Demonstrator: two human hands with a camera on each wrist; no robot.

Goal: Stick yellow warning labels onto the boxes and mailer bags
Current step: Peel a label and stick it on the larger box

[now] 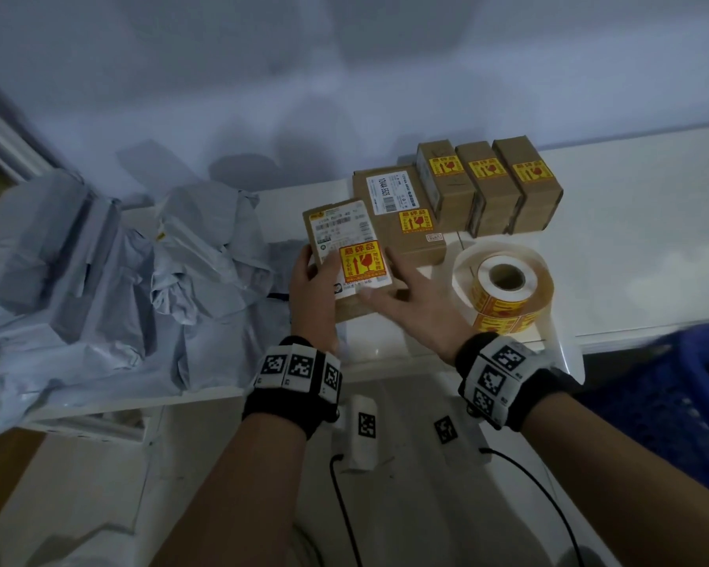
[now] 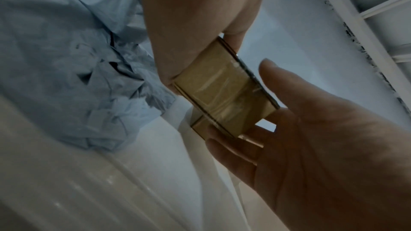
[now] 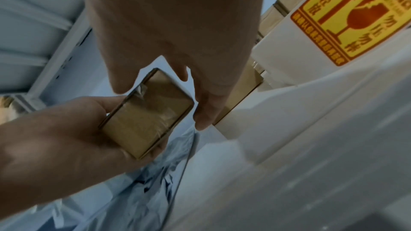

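Mailer bags point(image 1: 99, 288) of crumpled pale grey plastic lie heaped on the left of the white tabletop point(image 1: 631, 239), none showing a yellow label. Just right of the heap, the left hand point(image 1: 310, 280) grips a small brown cardboard box point(image 1: 346, 255) by its left edge, thumb on top and fingers curled underneath, holding it slightly above the table. A yellow and red fragile warning label point(image 1: 363, 261) already sits on the box's white shipping sheet. The right hand point(image 1: 410, 304) is open, fingers spread and straight, lying against the box's right edge. Behind it stand a larger brown cardboard box point(image 1: 393, 214) and three narrow brown boxes point(image 1: 488, 186), each already labelled. Furthest right, a roll of yellow warning labels point(image 1: 504, 288) stands on the table with its white backing strip looping loose.

Risks, as a judgement: held along one edge only, the box could tip or slip as it is set down and knock the labelled boxes behind. The label partly covers printed shipping details, which may hinder scanning. The loose backing strip could snag the right wrist. The wrinkled bags may make labels crease or lift.
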